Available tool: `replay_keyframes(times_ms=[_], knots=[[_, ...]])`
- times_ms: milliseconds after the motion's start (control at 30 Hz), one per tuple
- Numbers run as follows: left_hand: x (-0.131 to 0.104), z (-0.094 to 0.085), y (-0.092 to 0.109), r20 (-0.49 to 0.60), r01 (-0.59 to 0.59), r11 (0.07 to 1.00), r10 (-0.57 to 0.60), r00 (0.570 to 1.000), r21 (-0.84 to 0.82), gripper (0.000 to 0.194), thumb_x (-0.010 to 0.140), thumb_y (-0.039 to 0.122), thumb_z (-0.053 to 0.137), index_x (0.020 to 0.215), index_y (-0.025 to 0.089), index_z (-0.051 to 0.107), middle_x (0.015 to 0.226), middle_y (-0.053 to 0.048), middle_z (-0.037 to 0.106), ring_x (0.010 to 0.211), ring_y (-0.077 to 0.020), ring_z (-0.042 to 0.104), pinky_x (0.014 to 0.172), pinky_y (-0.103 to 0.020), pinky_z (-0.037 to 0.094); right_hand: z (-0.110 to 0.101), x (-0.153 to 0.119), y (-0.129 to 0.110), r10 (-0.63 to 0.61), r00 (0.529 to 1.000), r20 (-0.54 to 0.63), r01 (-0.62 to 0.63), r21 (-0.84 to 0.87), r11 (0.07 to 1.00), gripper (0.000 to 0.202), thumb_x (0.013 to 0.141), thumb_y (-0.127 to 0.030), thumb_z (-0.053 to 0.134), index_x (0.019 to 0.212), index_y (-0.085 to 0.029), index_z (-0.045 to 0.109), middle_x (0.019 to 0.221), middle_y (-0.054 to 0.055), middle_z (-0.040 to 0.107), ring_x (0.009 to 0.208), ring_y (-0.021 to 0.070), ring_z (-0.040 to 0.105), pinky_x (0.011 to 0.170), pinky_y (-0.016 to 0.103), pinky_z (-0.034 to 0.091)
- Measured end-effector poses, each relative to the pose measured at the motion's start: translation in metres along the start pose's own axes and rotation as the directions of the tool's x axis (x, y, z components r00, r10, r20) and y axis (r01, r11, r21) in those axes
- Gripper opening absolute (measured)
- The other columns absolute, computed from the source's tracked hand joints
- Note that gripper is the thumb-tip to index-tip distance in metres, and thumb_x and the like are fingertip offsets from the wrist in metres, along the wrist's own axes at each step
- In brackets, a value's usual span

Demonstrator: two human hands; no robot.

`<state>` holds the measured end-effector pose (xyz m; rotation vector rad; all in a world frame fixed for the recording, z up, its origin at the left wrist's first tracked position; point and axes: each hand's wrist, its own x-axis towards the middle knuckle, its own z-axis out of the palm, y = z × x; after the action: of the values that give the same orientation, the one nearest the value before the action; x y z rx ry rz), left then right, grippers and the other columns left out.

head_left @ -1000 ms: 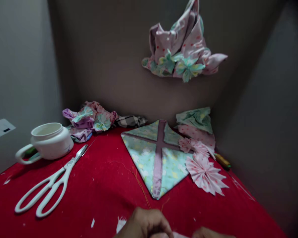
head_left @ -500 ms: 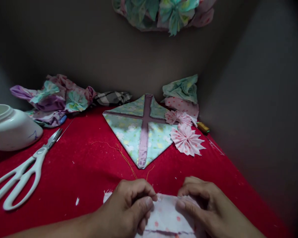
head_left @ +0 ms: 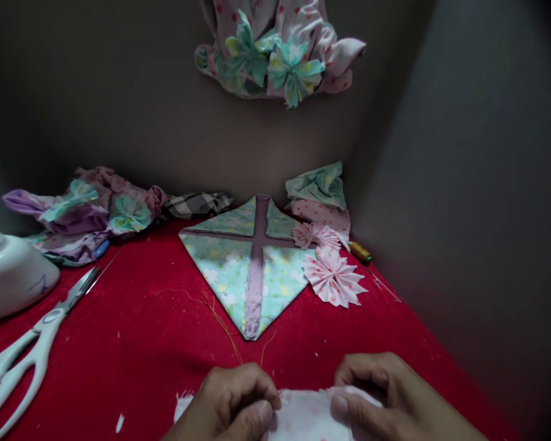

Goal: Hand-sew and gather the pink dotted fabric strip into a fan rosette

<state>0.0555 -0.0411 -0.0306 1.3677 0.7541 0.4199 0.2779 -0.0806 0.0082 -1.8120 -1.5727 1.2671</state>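
A white fabric piece with faint pink dots lies between my hands at the bottom edge, its lower part out of the picture. My left hand pinches its top edge on the left, thumb against curled fingers. On the right, my right hand grips the same edge between thumb and fingers. Frayed cloth shows left of my left hand. Just beyond my hands, orange thread trails over the red cloth. A diamond-shaped green floral fabric piece with a mauve cross lies farther back.
White-handled scissors and a white ceramic vessel are at the left. Two pleated pink fabric rosettes overlap the diamond's right side, near a gold thread spool. Bunched fabrics line the back wall; flowered fabric hangs above.
The view has tilted up and shifted slightly right, so table things appear lower and farther left. Both hands keep their hold on the fabric, which shows less at the bottom edge.
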Motion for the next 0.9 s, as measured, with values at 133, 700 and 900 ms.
replay_keyframes(times_ms=[133,700,900], knots=[[0.0,0.001,-0.001,0.007,0.025,0.999,-0.025,1.0,-0.026,0.034,0.081,0.048,0.046,0.08,0.015,0.052,0.058,0.002,0.045,0.049,-0.008,0.038,0.043,-0.018,0.027,-0.007,0.007,-0.004,-0.024,0.995,0.1,0.016,0.08,0.997,0.021,0.071,-0.037,0.06,0.065,-0.017,0.055,0.065,0.0,0.052,0.063,0.0133,0.048,0.052,0.021,0.036],[0.004,-0.003,0.0,0.027,-0.07,0.995,0.068,0.997,0.076,0.039,0.082,0.052,0.041,0.076,0.014,0.05,0.053,0.003,0.042,0.046,-0.0077,0.038,0.041,-0.018,0.026,0.012,0.003,0.011,0.174,0.972,0.158,-0.225,0.415,0.881,0.039,0.045,-0.019,0.076,0.079,-0.017,0.058,0.074,0.0,0.057,0.064,0.0134,0.051,0.052,0.019,0.037],[0.003,-0.001,-0.003,0.016,-0.017,0.999,0.017,1.0,0.048,0.035,0.081,0.048,0.045,0.075,0.014,0.05,0.052,0.004,0.042,0.044,-0.0068,0.037,0.041,-0.017,0.027,0.013,0.003,0.007,0.165,0.979,0.12,-0.201,0.431,0.88,0.02,0.057,-0.026,0.068,0.058,-0.015,0.051,0.051,-0.005,0.046,0.046,0.0064,0.037,0.043,0.018,0.026]])
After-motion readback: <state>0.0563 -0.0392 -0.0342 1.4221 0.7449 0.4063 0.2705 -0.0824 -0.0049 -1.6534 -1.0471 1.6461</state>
